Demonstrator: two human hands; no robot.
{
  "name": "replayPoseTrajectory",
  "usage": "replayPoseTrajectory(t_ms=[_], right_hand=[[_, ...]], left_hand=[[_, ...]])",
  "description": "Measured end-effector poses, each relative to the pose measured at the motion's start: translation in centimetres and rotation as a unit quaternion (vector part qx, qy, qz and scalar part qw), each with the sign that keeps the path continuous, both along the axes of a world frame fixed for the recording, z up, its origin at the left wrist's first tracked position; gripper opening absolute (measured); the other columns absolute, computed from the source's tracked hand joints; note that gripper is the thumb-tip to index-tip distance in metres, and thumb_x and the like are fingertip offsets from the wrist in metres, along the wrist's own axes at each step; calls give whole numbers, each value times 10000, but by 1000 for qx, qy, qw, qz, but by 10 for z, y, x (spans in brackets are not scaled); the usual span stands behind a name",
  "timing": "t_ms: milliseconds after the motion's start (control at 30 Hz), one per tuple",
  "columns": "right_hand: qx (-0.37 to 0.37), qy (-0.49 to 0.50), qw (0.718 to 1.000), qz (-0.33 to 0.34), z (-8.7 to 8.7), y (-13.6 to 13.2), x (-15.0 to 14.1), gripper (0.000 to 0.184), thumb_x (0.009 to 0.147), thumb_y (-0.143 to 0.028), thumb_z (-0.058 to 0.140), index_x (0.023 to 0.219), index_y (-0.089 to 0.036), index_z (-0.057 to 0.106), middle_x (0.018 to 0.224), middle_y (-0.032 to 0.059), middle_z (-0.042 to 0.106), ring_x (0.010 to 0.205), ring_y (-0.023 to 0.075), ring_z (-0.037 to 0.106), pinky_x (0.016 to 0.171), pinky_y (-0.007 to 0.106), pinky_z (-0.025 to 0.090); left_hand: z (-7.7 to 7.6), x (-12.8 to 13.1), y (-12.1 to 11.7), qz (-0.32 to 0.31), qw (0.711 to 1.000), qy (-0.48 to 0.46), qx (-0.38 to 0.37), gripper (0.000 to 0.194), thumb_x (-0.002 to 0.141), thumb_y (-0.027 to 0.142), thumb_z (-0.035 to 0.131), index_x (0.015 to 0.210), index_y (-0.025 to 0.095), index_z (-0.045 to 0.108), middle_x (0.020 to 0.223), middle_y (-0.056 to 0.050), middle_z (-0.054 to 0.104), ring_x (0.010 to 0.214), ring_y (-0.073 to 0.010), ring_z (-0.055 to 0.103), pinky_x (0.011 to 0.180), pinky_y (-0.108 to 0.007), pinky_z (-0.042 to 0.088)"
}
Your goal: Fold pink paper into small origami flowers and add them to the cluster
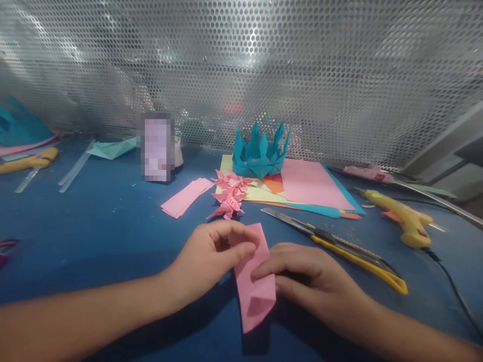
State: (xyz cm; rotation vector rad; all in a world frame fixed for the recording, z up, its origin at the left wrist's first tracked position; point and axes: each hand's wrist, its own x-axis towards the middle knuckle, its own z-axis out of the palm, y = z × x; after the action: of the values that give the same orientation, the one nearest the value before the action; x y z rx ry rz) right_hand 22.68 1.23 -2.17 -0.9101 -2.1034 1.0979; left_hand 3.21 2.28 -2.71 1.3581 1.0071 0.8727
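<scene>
A pink paper strip (256, 296), creased and folded near its lower end, is held between my two hands above the blue table. My left hand (215, 256) pinches its upper part with thumb and fingers. At its right edge my right hand (305, 271) grips it, fingers on the front and thumb by the edge. Just beyond the hands lie several folded pink paper pieces (230, 193) with pointed tips. To their left is a small stack of pink paper strips (186, 197).
A teal folded paper crown (260, 158) sits on coloured paper sheets (313, 186). On the right lie a box cutter (339, 246), its blade exposed, and a corded yellow glue gun (403, 218). Another yellow glue gun (33, 160) is at left. A phone-like blurred object (157, 148) stands behind.
</scene>
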Motion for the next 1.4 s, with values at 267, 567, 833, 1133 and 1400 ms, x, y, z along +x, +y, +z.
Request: replayPoseTrajectory(t_ms=[267, 567, 833, 1133, 1400], right_hand=[[-119, 60, 989, -60, 0, 1, -2, 149, 774, -280, 659, 659, -186, 669, 718, 11, 689, 681, 128, 629, 646, 229, 500], [-168, 51, 977, -123, 3, 0, -2, 231, 756, -363, 659, 626, -173, 642, 703, 20, 665, 666, 134, 595, 638, 249, 495], [-109, 44, 986, -117, -1, 0, -2, 200, 760, -327, 646, 621, -184, 632, 717, 32, 676, 675, 150, 623, 635, 274, 518], [-101, 18, 992, -73, -4, 4, 1, 133, 732, -293, 695, 693, -173, 652, 732, 16, 664, 680, 135, 614, 635, 251, 508], [-187, 52, 977, -86, -4, 1, -3, 234, 759, -406, 657, 763, -195, 557, 765, 20, 668, 745, 166, 657, 691, 304, 537]], left_hand=[[1, 0, -5, -4, 996, 11, 83, 84, 748, 198, 655, 809, 175, 708, 849, -24, 637, 781, -127, 588, 675, -223, 486], [4, -1, -8, -26, 992, 20, 121, 210, 865, 250, 515, 830, 163, 703, 951, -54, 627, 903, -155, 579, 825, -280, 463], [3, 1, -11, -48, 995, 28, 79, 179, 800, 298, 603, 852, 157, 700, 904, -51, 632, 807, -156, 599, 712, -261, 490], [4, 0, -4, -26, 995, 31, 92, 140, 824, 228, 571, 840, 158, 692, 920, -41, 678, 892, -153, 607, 812, -269, 486], [4, 0, -4, -12, 996, 15, 85, 121, 802, 227, 601, 850, 173, 698, 920, -33, 700, 883, -172, 624, 812, -301, 502]])
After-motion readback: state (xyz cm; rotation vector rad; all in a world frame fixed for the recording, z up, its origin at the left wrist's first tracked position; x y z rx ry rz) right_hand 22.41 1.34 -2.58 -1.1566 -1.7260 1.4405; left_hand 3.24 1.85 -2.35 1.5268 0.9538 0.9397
